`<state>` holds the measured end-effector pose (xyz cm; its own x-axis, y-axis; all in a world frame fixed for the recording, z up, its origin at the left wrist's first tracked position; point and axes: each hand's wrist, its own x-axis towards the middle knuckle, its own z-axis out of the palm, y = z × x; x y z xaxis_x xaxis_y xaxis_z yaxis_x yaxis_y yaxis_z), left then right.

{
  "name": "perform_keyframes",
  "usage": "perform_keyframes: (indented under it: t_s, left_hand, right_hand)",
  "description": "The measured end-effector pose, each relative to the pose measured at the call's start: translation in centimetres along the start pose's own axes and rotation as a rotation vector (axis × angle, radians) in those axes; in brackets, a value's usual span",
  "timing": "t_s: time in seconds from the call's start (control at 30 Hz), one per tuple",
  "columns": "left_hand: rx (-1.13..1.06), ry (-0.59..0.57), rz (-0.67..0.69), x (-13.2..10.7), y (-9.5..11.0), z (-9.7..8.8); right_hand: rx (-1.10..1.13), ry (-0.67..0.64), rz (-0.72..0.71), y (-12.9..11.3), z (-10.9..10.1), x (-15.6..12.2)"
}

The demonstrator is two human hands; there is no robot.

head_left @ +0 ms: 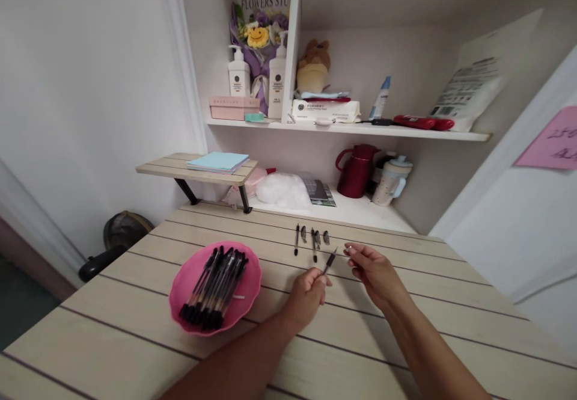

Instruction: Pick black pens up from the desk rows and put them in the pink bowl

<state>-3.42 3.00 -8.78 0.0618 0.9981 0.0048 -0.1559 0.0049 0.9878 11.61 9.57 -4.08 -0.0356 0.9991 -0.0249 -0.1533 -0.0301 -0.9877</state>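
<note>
My left hand (pixel 307 296) is closed around an uncapped pen (pixel 330 260) with a black grip, its point slanting up and to the right. Just to the right, apart from the pen, my right hand (pixel 370 270) has thumb and forefinger pinched on something tiny and pale that I cannot make out. Beyond the hands, two uncapped pens, a left one (pixel 296 240) and a right one (pixel 314 245), lie on the table among several dark pen caps (pixel 326 237). A pink bowl (pixel 180 289) at the left holds many black pens (pixel 216 289).
The wood-slat table (pixel 135 322) ends at a white shelf unit. At its back left stands a small raised shelf (pixel 166 164) with blue paper (pixel 219 161). A red jug (pixel 357 171) and a pale tumbler (pixel 390 182) stand behind. A chair (pixel 124 237) is beside the table.
</note>
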Motion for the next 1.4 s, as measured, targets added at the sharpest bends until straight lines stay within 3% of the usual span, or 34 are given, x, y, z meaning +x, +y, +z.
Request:
perform_keyframes:
  t_s: [0.17, 0.53, 1.3, 1.4]
  left_hand:
    - [0.041, -0.031, 0.027, -0.2, 0.0, 0.0]
    - [0.089, -0.032, 0.04, -0.3, 0.3, 0.1]
    - [0.154, -0.003, 0.085, -0.5, 0.3, 0.2]
    - [0.13, -0.013, 0.08, -0.4, 0.5, 0.2]
  right_hand:
    - [0.102, -0.028, -0.041, -1.8, 1.0, -1.3]
    - [-0.012, -0.113, -0.028, -1.4, 1.2, -1.5]
    - [-0.182, -0.131, -0.04, -1.0, 1.0, -1.5]
    - [-0.151, -0.185, -0.014, -1.2, 0.9, -1.6]
